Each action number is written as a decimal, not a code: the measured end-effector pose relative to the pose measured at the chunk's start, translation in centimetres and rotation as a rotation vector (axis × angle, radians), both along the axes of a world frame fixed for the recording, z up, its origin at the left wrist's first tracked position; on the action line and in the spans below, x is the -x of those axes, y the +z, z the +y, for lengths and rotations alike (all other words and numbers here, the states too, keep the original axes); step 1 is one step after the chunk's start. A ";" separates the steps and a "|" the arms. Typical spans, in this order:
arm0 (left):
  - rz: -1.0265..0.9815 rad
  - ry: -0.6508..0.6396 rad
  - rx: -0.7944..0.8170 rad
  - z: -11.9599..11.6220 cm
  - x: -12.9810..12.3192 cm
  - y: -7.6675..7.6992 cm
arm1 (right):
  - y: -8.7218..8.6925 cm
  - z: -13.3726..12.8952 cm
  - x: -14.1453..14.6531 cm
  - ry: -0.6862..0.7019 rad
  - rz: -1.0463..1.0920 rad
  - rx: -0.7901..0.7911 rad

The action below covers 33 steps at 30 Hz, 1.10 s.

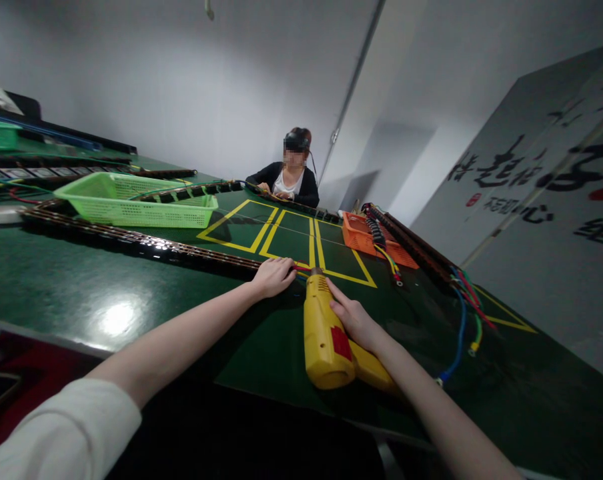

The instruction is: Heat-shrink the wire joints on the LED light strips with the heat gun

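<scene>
My right hand [350, 310] is closed on a yellow heat gun [326, 340] with a red label on its side. The gun's metal nozzle points away from me, close to the fingers of my left hand [274, 277]. That left hand is wrapped over the end of a long dark cable harness [171, 252], which runs off to the left across the green table [181, 313]. Red and blue wire ends [301, 269] stick out past my left fingers, right by the nozzle. The undersides of both hands are hidden.
A light green basket [146, 200] stands at the left, an orange basket [376, 243] at the right. Further right lie dark bars [421, 250] with coloured wires and lugs [464, 313]. Yellow tape [314, 243] marks the tabletop. Across the table sits another person [294, 177].
</scene>
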<state>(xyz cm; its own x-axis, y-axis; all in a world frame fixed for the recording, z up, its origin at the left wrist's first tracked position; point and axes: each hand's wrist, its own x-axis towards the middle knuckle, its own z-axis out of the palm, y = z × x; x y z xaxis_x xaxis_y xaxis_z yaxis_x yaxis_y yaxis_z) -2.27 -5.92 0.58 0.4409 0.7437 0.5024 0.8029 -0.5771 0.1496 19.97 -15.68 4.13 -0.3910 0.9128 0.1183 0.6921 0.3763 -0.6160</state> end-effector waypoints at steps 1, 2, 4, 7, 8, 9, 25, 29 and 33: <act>0.006 0.003 -0.006 0.0 0.0 0.0 | 0.0 0.0 0.3 0.009 -0.002 -0.006; 0.011 0.003 -0.010 0.0 0.0 0.0 | 0.0 -0.1 0.6 0.020 -0.003 -0.012; 0.018 0.000 -0.012 0.1 0.0 -0.1 | 0.0 -0.1 1.4 0.047 -0.002 -0.023; 0.021 0.002 0.003 0.2 0.1 -0.1 | 0.1 -0.2 2.6 0.086 -0.002 -0.031; 0.020 0.008 0.014 0.3 0.2 0.0 | 0.1 -0.2 3.0 0.093 -0.003 -0.032; 0.018 0.016 0.024 0.3 0.2 0.0 | 0.1 -0.2 3.2 0.097 -0.004 -0.033; 0.006 -0.024 0.046 0.2 0.3 0.1 | 0.1 -1.0 1.0 0.064 0.004 0.003; 0.001 -0.032 0.034 0.5 0.3 -0.1 | -0.2 -0.8 -0.5 0.011 0.011 0.024; -0.005 -0.035 0.033 0.6 0.3 -0.2 | -0.5 0.1 -1.6 -0.034 0.034 0.022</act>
<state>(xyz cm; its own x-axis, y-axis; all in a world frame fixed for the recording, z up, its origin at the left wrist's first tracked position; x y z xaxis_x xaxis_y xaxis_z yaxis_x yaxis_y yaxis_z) -2.60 -5.30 0.34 0.4640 0.7446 0.4799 0.7817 -0.5990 0.1735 21.61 -15.59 3.64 -0.3554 0.9281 0.1111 0.6829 0.3389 -0.6472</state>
